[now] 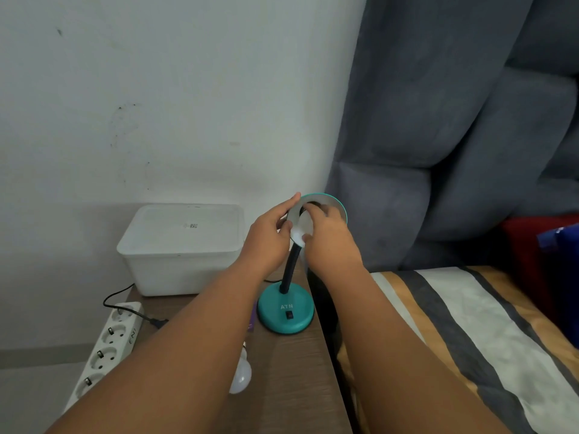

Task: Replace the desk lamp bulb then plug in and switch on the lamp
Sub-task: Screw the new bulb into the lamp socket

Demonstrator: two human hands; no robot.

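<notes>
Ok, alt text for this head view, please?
Both hands work at a teal lamp's shade: the left hand steadies its rim while the right hand grips a white bulb in it. A spare bulb, power strip and white box sit on the table.

Premises: a domestic bedroom. Evidence: a bed with striped grey, white and ochre bedding (470, 324) stands against a padded grey fabric headboard (454, 120); just beside it a brown wood-grain bedside table (291, 386) abuts a scuffed white painted wall (156, 89).
</notes>
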